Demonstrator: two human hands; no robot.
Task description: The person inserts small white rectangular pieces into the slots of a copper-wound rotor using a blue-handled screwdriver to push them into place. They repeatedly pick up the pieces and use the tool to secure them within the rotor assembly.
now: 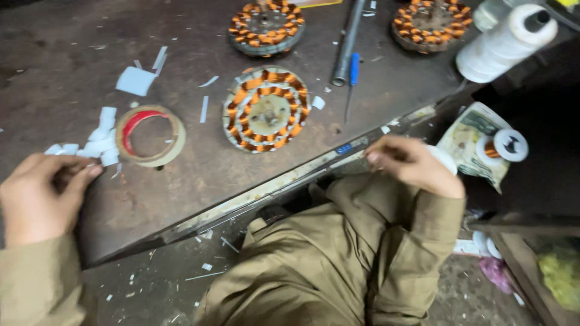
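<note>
Our left hand (37, 196) rests curled on the dark metal table (54, 72) beside small white paper strips (99, 142); we cannot tell whether it grips anything. Our right hand (411, 164) is closed on a round white object (446, 158).

The left hand (37, 196) is curled, fingers bent inward; the right hand (414, 164) is loosely closed, both olive-sleeved forearms extended forward.
</note>
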